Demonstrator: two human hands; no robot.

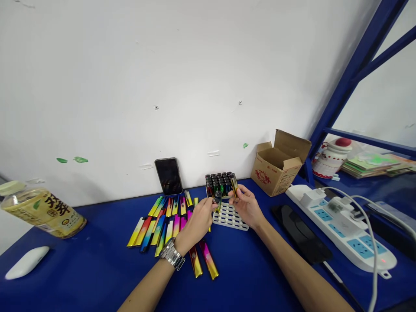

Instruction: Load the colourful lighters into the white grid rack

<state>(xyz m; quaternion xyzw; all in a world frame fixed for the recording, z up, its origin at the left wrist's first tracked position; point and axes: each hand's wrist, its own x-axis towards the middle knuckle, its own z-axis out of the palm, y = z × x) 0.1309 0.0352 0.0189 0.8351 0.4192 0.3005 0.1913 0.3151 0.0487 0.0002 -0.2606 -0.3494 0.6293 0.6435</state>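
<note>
My left hand [200, 216], with a metal watch [172, 255] on its wrist, is closed at the left edge of a white tray with rows of holes [232, 218]. Dark-topped lighters [218, 196] stick out at its fingertips; how many is hard to tell. Between the fingers of my right hand [247, 203] a gold lighter [233, 185] is held upright above the tray. Behind, several black-topped lighters [214, 178] stand in rows at the tray's far part. Colourful gradient lighters [159, 229] lie loose to the left, and two more [208, 259] lie nearer me.
A phone [168, 177] leans on the wall. An open cardboard box [274, 167] stands right of the tray. Further right lie a black phone [300, 234] and a white power strip [344, 229] with cables. A drink bottle [48, 212] and white mouse [26, 262] are at left.
</note>
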